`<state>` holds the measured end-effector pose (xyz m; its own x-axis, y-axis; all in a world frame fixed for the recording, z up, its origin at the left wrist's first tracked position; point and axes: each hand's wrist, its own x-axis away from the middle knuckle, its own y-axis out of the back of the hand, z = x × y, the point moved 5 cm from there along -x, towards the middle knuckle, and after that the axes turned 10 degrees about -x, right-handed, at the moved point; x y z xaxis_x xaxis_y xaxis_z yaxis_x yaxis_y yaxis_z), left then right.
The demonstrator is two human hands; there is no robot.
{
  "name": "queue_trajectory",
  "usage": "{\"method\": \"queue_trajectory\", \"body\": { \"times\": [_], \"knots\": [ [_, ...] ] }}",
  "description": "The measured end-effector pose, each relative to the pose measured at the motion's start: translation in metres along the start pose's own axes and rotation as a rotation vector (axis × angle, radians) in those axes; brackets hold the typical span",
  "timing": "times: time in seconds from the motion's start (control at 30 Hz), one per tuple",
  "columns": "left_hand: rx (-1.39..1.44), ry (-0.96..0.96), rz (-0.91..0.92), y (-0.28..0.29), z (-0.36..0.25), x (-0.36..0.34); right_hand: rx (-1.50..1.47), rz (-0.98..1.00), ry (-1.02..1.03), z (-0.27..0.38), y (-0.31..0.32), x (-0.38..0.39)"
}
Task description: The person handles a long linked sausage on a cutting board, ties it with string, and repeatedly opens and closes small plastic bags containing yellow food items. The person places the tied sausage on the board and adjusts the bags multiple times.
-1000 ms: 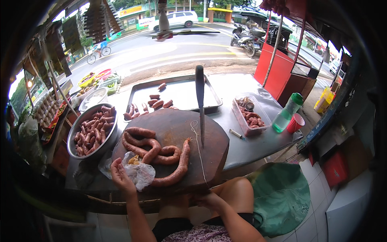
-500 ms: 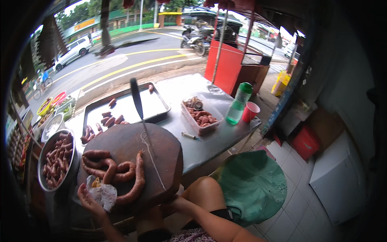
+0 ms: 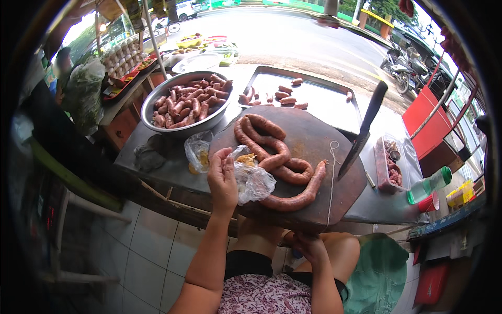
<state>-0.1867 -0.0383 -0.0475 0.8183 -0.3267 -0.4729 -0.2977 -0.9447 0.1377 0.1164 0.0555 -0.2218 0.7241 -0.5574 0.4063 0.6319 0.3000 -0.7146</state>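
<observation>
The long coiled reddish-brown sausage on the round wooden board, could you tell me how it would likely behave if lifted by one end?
The long coiled reddish-brown sausage would probably droop and uncoil, since it lies in soft loops on the round wooden board. Its glossy skin suggests that it may be slippery. Being thick and long, it likely feels fairly heavy.

Daylight pours in from the far street, flat and overcast, so the road [image 3: 293, 36] washes out almost white and the metal tray [image 3: 324, 104] glares. Under the counter the near floor tiles [image 3: 141, 261] sit dimmer. Shadows are soft. The fisheye bends every edge toward a black rim, and the far left corner smears and blurs.
</observation>
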Motion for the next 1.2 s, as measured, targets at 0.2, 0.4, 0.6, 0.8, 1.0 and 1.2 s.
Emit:
{"method": "queue_trajectory", "body": {
  "times": [0.2, 0.4, 0.6, 0.8, 1.0, 1.2],
  "knots": [
    [-0.102, -0.030, -0.022, 0.002, 0.001, 0.001, -0.010, -0.002, 0.010, -0.001, -0.002, 0.000],
    [-0.110, -0.063, -0.045, 0.006, -0.008, 0.002, 0.399, -0.020, -0.037, 0.008, -0.015, 0.013],
    [-0.115, -0.134, -0.082, 0.010, -0.011, 0.001, 0.974, -0.067, -0.227, 0.029, -0.055, 0.052],
    [-0.061, -0.133, -0.332, 0.040, 0.008, 0.007, 1.233, 0.341, -0.144, 0.054, -0.180, 0.068],
    [-0.538, -0.060, -0.327, 0.080, 0.050, -0.003, 1.371, 0.685, 0.287, 0.064, -0.339, 0.047],
    [-0.690, -0.068, -0.192, 0.077, 0.090, -0.002, 1.783, 0.731, 0.751, 0.024, -0.424, -0.067]
  ]
}}
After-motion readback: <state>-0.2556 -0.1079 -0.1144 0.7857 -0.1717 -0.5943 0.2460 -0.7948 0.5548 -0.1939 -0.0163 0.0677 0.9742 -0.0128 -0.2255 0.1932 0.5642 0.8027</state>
